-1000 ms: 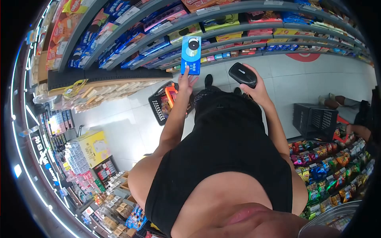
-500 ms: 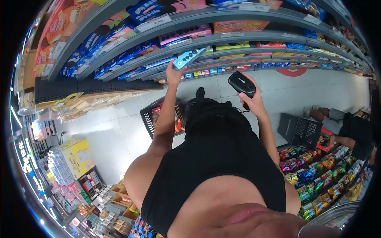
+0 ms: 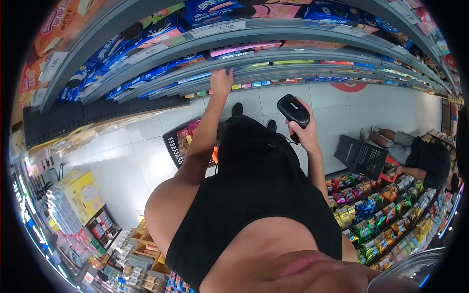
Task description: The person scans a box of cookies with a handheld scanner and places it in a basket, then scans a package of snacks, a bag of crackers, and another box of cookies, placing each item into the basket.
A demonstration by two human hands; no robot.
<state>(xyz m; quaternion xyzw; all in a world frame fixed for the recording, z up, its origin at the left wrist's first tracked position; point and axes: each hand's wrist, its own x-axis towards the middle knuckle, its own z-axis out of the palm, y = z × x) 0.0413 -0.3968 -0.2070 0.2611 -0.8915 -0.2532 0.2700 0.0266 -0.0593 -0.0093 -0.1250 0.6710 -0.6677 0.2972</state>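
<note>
My left hand (image 3: 221,82) reaches to the front edge of the snack shelves (image 3: 168,73). Its fingers are bent and close together, their tips partly hidden at the shelf, and whatever they hold cannot be made out. My right hand (image 3: 306,133) is wrapped round a black handheld device (image 3: 293,110), in front of my body above the floor. Blue biscuit boxes (image 3: 165,68) stand on the shelves beside my left hand, and a pink box (image 3: 244,49) lies just above it.
Below my left arm a black basket (image 3: 173,149) with packets stands on the floor. At the right, a person (image 3: 428,161) is beside a dark crate (image 3: 364,157) with a red handle. Rows of bagged snacks (image 3: 386,215) are at lower right, a yellow display box (image 3: 85,196) at left.
My left hand has moved up and in against the shelf, and the light blue box it held is no longer clearly visible. The view has shifted closer to the shelves. My right hand still holds the device.
</note>
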